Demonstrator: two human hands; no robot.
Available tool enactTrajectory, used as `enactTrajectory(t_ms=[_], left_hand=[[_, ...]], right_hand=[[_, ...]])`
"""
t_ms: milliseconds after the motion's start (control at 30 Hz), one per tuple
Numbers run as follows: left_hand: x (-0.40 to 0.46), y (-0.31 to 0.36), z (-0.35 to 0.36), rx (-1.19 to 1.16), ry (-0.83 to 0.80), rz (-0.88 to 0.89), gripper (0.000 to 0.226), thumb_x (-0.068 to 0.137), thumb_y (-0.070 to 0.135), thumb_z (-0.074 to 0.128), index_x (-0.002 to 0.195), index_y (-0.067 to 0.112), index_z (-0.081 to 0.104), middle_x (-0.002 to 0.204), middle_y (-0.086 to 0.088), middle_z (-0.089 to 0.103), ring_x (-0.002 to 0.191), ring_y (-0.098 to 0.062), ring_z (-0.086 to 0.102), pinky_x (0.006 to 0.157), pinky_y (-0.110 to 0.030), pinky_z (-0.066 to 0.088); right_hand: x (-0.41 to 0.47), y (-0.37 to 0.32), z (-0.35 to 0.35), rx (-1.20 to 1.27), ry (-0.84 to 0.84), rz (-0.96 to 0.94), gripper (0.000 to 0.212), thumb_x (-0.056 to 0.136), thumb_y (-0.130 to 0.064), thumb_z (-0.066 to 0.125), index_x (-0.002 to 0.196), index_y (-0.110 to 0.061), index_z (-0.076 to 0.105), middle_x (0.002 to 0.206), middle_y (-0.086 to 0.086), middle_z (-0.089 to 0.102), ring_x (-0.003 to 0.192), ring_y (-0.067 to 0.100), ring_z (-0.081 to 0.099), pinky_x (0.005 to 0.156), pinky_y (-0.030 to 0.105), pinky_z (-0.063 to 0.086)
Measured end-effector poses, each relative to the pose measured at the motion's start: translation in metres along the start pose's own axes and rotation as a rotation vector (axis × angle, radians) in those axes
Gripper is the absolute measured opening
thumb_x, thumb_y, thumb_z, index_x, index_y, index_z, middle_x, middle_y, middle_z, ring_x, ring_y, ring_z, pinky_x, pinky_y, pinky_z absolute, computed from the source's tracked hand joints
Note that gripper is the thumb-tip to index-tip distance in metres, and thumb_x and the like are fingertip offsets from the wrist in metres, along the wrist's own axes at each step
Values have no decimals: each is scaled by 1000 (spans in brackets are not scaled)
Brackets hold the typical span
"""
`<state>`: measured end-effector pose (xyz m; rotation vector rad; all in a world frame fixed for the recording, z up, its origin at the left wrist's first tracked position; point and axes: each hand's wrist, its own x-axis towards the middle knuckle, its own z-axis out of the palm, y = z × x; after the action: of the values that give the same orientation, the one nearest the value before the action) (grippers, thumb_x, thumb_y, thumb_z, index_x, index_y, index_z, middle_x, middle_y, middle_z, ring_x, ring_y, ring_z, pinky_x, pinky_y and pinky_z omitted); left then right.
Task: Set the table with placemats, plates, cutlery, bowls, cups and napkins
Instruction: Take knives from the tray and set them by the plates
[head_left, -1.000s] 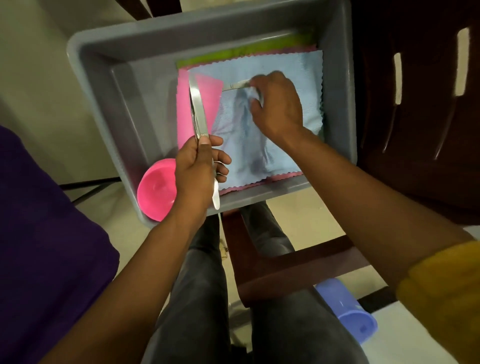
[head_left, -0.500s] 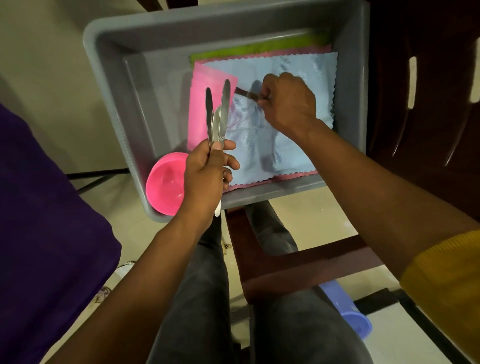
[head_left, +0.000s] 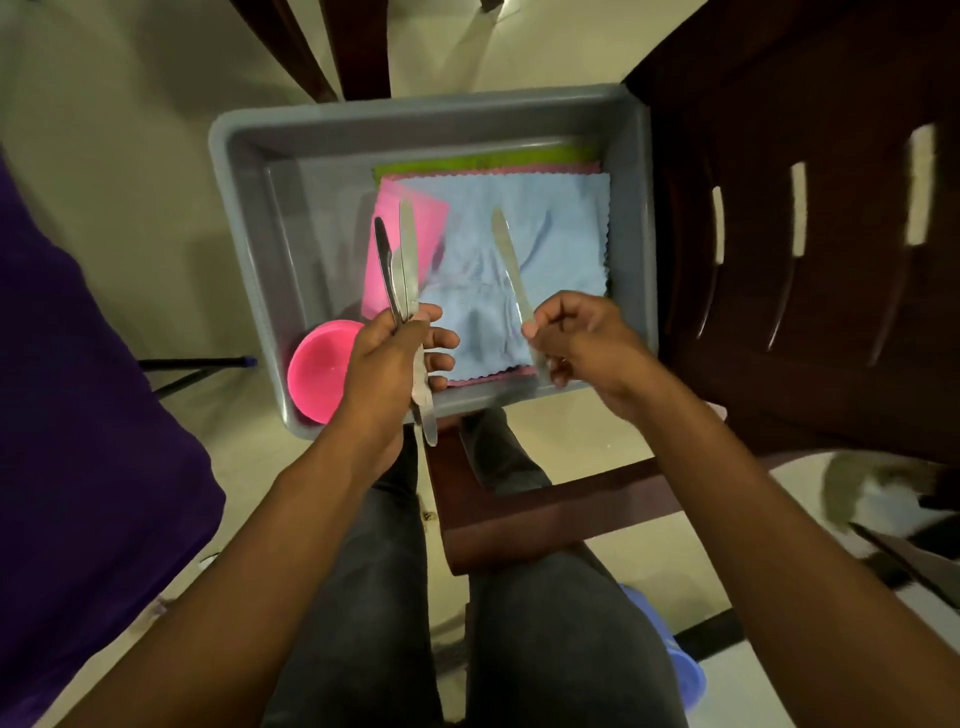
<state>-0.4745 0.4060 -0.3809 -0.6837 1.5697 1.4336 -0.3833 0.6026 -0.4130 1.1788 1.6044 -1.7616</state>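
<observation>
A grey tub (head_left: 244, 218) stands on a dark wooden stool in front of me. Inside lie a light blue napkin (head_left: 550, 223) on pink and green ones, a pink cloth (head_left: 431, 218) and a pink bowl (head_left: 319, 369) in the near left corner. My left hand (head_left: 389, 358) grips a bundle of steel knives (head_left: 402, 260), blades pointing away over the tub. To the right, my right hand (head_left: 582, 343) holds a single knife (head_left: 509, 260) lifted above the blue napkin.
A dark wooden chair (head_left: 810, 249) stands close on the right of the tub. A purple cloth (head_left: 78, 467) fills the left edge. A blue plastic cup (head_left: 675, 660) lies on the floor by my right knee. My legs are under the stool.
My right hand has picked the knife off the blue napkin and drawn it back toward me. My left hand keeps its knives, lowered slightly. The view has pulled back from the tub.
</observation>
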Motion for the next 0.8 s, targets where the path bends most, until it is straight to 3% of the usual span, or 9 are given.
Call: enactTrajectory(t_ms=[200, 300, 367, 433, 533, 700, 800], left_hand=[[-48, 19, -1, -269, -85, -47, 29, 96, 25, 66, 121, 10, 62, 92, -5, 67, 74, -17, 61, 65, -30, 49], [-82, 35, -8, -363, -112, -12, 28, 81, 32, 76, 102, 13, 69, 88, -5, 62, 75, -21, 56, 69, -36, 47], [-100, 42, -15, -362, -108, 38, 19, 88, 35, 70, 90, 17, 74, 87, -8, 60, 77, -24, 56, 73, -39, 47], [-118, 48, -27, -388, -76, 86, 20, 98, 34, 63, 100, 17, 72, 93, -11, 60, 82, -25, 60, 77, -41, 50], [-142, 55, -42, -436, -39, 128, 22, 104, 30, 56, 111, 11, 66, 101, -13, 66, 96, -30, 64, 85, -43, 54], [-178, 50, -76, -452, 81, 173, 23, 109, 23, 48, 111, 6, 64, 93, -14, 70, 88, -35, 70, 69, -44, 61], [-199, 40, -104, -500, 118, 188, 22, 109, 20, 50, 118, 7, 65, 86, -9, 70, 89, -34, 71, 69, -42, 62]], right_hand=[[-76, -34, 37, 37, -151, -137, 16, 91, -1, 75, 95, 6, 61, 79, 22, 57, 54, 21, 58, 50, 32, 55], [-104, -53, 57, -87, -165, -221, 16, 90, -6, 77, 93, 0, 63, 79, 27, 61, 56, 21, 61, 51, 32, 56], [-118, -64, 67, -181, -161, -291, 13, 90, -13, 79, 91, -11, 66, 81, 17, 67, 60, 20, 63, 54, 28, 55], [-132, -75, 79, -236, -173, -357, 12, 89, -17, 80, 89, -19, 68, 78, 4, 70, 63, 18, 66, 56, 25, 54], [-150, -91, 99, -236, -209, -401, 11, 88, -16, 82, 89, -17, 71, 76, 5, 70, 60, 14, 65, 56, 24, 52], [-174, -109, 149, -299, -251, -417, 20, 82, -16, 87, 82, -8, 69, 66, 9, 68, 49, 13, 60, 49, 24, 47], [-188, -107, 183, -385, -271, -468, 28, 79, -21, 90, 76, -9, 66, 60, 5, 66, 47, 13, 58, 51, 26, 47]])
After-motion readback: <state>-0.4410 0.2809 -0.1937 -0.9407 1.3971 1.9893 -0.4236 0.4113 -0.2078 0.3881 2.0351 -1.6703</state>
